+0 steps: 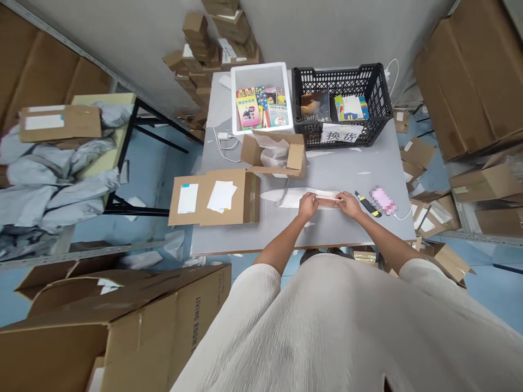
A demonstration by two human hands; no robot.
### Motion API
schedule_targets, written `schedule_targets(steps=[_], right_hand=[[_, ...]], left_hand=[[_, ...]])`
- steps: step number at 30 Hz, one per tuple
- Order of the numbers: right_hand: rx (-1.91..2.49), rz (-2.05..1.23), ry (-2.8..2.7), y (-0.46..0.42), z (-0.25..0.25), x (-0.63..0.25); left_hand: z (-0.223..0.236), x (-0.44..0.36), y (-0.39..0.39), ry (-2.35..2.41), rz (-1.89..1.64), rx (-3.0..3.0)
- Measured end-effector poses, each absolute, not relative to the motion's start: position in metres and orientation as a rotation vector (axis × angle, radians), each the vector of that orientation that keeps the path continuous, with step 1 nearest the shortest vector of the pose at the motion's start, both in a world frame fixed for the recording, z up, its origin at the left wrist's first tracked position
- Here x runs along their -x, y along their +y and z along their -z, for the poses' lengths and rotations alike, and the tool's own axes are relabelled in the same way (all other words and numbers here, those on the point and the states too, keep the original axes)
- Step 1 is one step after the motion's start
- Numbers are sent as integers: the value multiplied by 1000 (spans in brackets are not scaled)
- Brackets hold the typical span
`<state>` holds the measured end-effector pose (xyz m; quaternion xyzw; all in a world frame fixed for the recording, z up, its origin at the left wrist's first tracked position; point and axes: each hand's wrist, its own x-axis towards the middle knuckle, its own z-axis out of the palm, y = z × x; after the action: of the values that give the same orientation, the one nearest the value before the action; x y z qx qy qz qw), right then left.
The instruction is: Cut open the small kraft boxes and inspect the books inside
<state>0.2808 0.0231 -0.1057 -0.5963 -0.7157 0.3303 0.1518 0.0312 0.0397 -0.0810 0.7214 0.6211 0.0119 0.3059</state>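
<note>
My left hand (308, 206) and my right hand (350, 204) are both closed on the ends of a narrow tan strip (328, 202), held just above the grey table (339, 228). Under the strip lies a flat white sheet (314, 194). An open small cardboard box (274, 154) with white wrapping inside stands just beyond my hands. A black and yellow utility knife (366, 204) lies right of my right hand.
A white bin (261, 72) and a black crate (341, 76) with books stand at the table's far side. A flat cardboard piece (212, 202) with white papers overhangs the left edge. Cartons (122, 321) crowd the floor; grey bags (49, 179) are heaped on a side table.
</note>
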Motion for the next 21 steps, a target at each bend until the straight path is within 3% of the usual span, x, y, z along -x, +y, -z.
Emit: schedule_targets(steps=[4,10,21], right_hand=[[1794,-884,-1906,22,106,-286],[2174,-1084,-1453,3,131,-289],[2137,-1382,-1198,-21,149,-260]], left_hand=[[71,-35,25,1552,-135,-2083],[80,-46,-12,1101,91,-2146],[118,-45,-3,1463,211,-1824]])
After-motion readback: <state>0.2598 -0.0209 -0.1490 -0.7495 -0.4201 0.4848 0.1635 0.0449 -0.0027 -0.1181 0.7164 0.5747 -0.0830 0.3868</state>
